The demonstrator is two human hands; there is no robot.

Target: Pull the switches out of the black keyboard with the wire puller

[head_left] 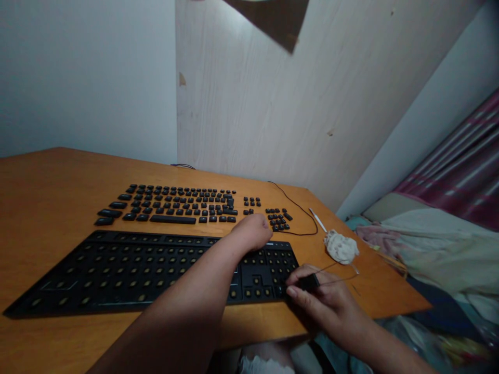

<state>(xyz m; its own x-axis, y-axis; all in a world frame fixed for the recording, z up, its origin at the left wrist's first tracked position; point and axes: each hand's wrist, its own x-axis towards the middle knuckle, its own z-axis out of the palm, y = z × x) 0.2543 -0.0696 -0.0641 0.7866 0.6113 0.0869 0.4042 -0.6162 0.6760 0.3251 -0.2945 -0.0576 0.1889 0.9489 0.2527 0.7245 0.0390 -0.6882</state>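
A black keyboard (117, 275) without its keycaps lies flat near the table's front edge, rows of small yellowish switch stems showing. My right hand (331, 298) is closed on a small black keycap puller (309, 282), whose two thin wires point away to the right. Its fingertips are at the lower right corner of the number pad. My left arm crosses over the keyboard, and my left hand (253, 232) is curled above its back edge, close to the loose number-pad keycaps (277, 219). What those fingers hold, if anything, is hidden.
Behind the keyboard, loose black keycaps (171, 202) lie in rows, with a long space bar (173, 219) in front. A black cable (304, 208) curves at the right. Beyond it are a white slim stick (317, 219) and a crumpled white cloth (341, 246). A wall stands behind.
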